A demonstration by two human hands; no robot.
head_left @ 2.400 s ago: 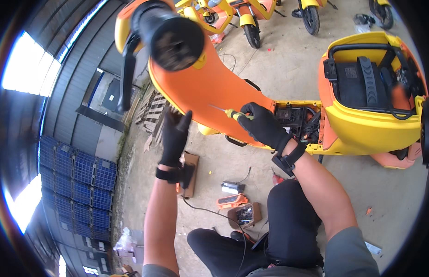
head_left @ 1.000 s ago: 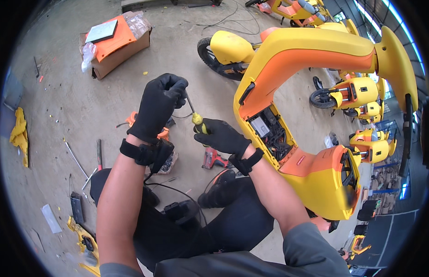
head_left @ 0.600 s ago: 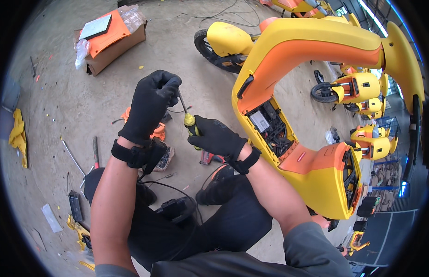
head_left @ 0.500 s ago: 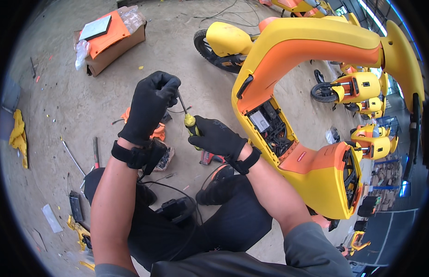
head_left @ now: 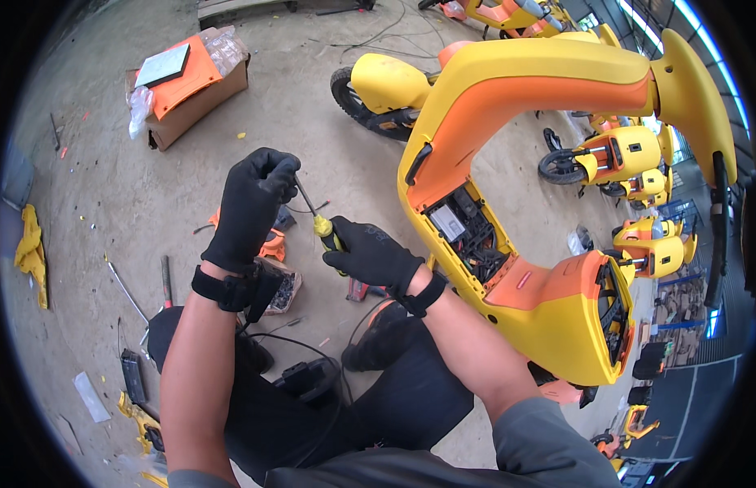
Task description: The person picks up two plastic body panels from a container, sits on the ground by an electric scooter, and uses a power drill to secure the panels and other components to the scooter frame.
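My right hand [head_left: 374,254], in a black glove, is closed around the yellow handle of a screwdriver [head_left: 323,226]. The thin metal shaft points up and to the left. At its tip, the fingers of my gloved left hand [head_left: 252,203] are pinched together; whatever they hold is too small or hidden to name. Just right of my hands stands a yellow and orange electric scooter [head_left: 541,301]. Its floor compartment [head_left: 467,232] is uncovered, showing a silver-topped block and dark wiring inside.
A cardboard box [head_left: 195,118] with an orange panel stands far left. Below my hands are a box of small parts [head_left: 284,293] and a red and black power tool [head_left: 358,290]. A hammer [head_left: 166,281] and yellow pieces [head_left: 32,256] lie left. More scooters [head_left: 622,154] stand right.
The scene has shifted slightly left in view as my head moved. Both hands keep their hold, the screwdriver tip still at my left fingers.
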